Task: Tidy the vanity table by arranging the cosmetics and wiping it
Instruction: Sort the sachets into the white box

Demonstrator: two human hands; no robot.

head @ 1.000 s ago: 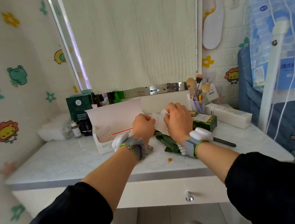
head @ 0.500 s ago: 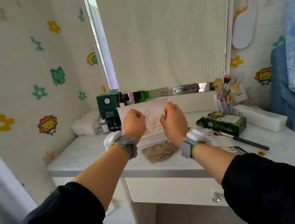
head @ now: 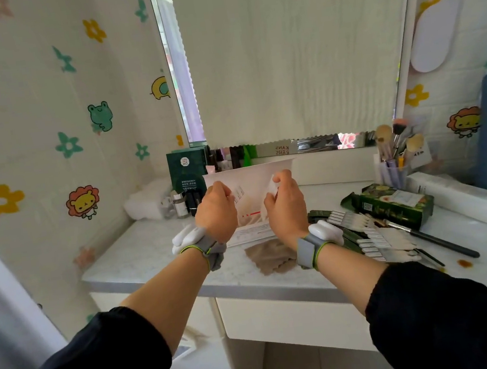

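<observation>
My left hand (head: 215, 210) and my right hand (head: 285, 206) are raised over the marble vanity table (head: 140, 255), a little apart. Each pinches an edge of a thin white sachet (head: 238, 191) between fingers and thumb. Right behind them stands an open white box (head: 250, 172) with its flap up. A brown wiping cloth (head: 271, 257) lies crumpled on the table below my right wrist. Several white-and-green sachets (head: 373, 231) are fanned out to the right, beside a green carton (head: 391, 201).
A dark green box (head: 185, 173), small bottles (head: 181, 204) and a white towel (head: 143, 202) sit at the back left. At the right are a brush pot (head: 393, 166), a long white box (head: 459, 202), a black brush (head: 439, 241) and an orange stain (head: 464, 263).
The view has swung left and my hands have lifted from the table. They have drawn apart along the sachet, and the brown cloth now shows beneath them.
</observation>
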